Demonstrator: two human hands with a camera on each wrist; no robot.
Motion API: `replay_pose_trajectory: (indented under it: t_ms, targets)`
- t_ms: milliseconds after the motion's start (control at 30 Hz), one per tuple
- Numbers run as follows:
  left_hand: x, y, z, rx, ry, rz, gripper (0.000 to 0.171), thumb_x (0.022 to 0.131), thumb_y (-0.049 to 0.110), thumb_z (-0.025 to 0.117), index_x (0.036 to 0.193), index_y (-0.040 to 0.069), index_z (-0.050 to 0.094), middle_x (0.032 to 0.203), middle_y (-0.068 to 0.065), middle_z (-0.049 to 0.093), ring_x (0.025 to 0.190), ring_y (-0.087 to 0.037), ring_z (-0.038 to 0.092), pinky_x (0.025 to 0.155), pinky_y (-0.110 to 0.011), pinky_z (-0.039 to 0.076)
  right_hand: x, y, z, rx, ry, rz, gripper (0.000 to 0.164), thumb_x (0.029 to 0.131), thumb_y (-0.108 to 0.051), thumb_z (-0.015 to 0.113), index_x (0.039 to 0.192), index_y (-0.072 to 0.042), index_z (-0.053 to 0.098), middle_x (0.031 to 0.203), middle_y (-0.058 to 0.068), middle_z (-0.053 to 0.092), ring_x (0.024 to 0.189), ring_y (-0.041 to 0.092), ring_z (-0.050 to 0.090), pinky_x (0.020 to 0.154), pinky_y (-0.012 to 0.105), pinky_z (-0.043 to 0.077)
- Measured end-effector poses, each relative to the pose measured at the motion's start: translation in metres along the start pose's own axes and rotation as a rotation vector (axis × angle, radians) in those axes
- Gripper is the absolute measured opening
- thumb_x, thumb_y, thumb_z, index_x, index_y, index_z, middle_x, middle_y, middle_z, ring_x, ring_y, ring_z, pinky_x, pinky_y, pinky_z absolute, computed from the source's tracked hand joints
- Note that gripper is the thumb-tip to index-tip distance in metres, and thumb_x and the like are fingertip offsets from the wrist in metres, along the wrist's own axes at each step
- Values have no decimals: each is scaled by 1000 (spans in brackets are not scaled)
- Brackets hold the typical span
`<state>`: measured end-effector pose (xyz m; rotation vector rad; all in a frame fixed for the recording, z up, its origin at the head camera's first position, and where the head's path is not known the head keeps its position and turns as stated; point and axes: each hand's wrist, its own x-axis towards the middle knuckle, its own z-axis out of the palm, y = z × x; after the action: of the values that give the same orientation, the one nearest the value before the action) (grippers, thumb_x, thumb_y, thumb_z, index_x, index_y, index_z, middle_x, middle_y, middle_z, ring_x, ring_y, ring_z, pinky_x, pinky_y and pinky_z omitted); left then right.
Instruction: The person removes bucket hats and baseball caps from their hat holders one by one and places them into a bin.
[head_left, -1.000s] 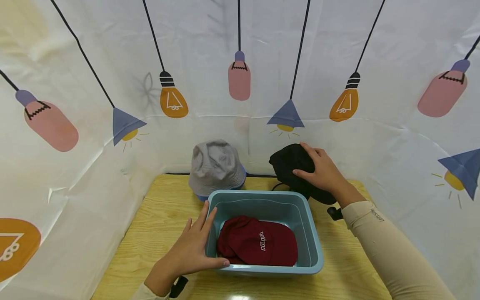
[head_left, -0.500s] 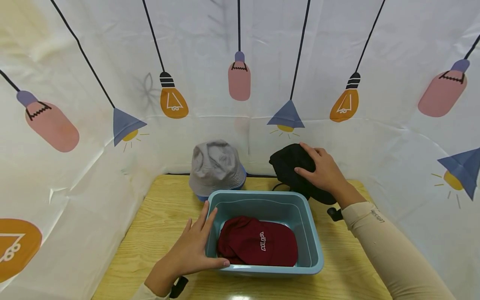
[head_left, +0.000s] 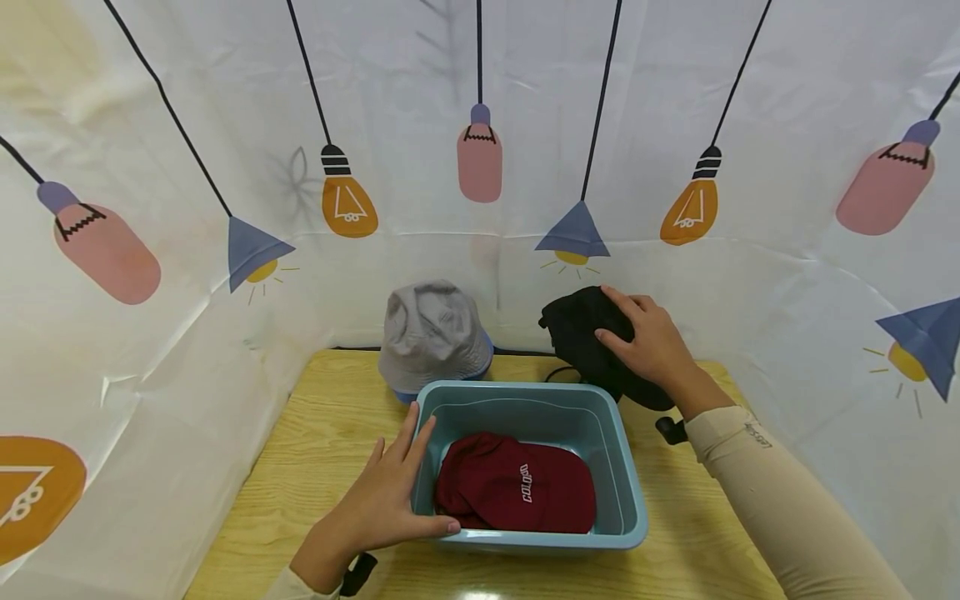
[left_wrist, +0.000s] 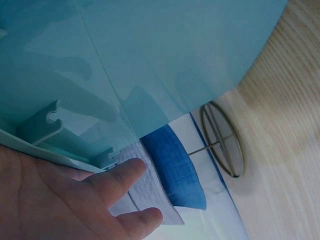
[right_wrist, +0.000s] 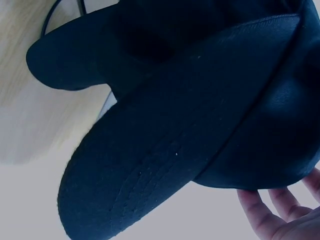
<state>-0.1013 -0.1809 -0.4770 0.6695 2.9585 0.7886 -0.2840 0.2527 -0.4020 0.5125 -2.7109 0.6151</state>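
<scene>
My right hand [head_left: 651, 346] grips the crown of a black cap [head_left: 581, 321] at the back right, thumb on the near side and fingers over the far side. In the right wrist view, its brim [right_wrist: 135, 150] points down-left, and a second black brim [right_wrist: 70, 55] shows behind it. My left hand [head_left: 382, 492] rests on the near left corner of a blue-green plastic basin [head_left: 626, 475], with fingers spread along the left side and the thumb on the front rim. A dark red baseball cap [head_left: 555, 492] with white lettering lies inside the basin.
A grey bucket hat [head_left: 431, 333] with a blue underside stands behind the basin's left corner. Below it, the left wrist view shows a metal ring base [left_wrist: 239, 150]. Everything stands on a wooden table [head_left: 300, 450], with a lamp-print sheet [head_left: 420, 100] hanging behind.
My right thumb has slid slightly right across the black cap, and the cap's left edge has shifted a little. The left hand and the basin have stayed put.
</scene>
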Motion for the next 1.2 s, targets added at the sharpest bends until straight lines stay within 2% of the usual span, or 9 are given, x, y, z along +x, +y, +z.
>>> replay_pose_trajectory:
  t_ms: [233,433,833,1000,1200]
  targets:
    - [0,0,0,5,2,1,132,69,86,72,167,34,0,176,-6,-6,153,-37,34,113,-80,23,0,2,-3,1,29,5,75,97,-39,71,163,-30,35,142,28,51,127,52,51,105,71,42]
    - [1,1,-1,1,5,3,132,69,80,77,167,34,1,176,-7,-5,152,-38,36,113,-80,23,2,3,-6,3,45,12,76,97,-42,71,163,-31,36,143,27,51,128,51,51,106,71,41]
    - [-1,1,-2,5,-5,1,130,70,91,66,167,33,2,176,-6,-6,153,-36,35,114,-79,22,3,1,-14,-6,82,22,76,97,-45,70,163,-35,34,145,26,51,128,51,49,105,72,40]
    - [-1,0,-1,1,-1,4,131,70,86,71,167,33,2,176,-7,-6,153,-36,35,113,-80,22,2,-1,-20,-12,107,20,76,96,-43,71,162,-33,36,144,26,51,127,51,50,104,71,41]
    - [0,-2,1,-3,2,9,131,70,79,77,167,33,1,176,-6,-7,153,-37,34,113,-80,23,1,-4,-26,-3,154,-25,75,95,-36,74,161,-26,40,139,27,54,122,51,52,102,71,41]
